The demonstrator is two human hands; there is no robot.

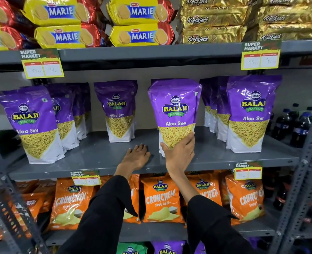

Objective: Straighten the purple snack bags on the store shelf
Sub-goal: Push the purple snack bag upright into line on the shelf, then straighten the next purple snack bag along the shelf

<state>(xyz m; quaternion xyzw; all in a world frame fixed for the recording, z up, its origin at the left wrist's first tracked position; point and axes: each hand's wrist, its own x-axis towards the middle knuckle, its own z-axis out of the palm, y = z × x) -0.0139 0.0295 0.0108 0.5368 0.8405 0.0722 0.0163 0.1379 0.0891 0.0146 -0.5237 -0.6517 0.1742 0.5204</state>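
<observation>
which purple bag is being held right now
The purple bag right of centre, second row from the right. The right hand grips its lower edge; the other purple bags stand untouched, and the left hand lies flat on the shelf.

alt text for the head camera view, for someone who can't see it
A person's right hand grips the bottom of an upright purple snack bag on a grey store shelf, while the left hand rests flat on the shelf beside it. More purple bags stand on either side.
</observation>
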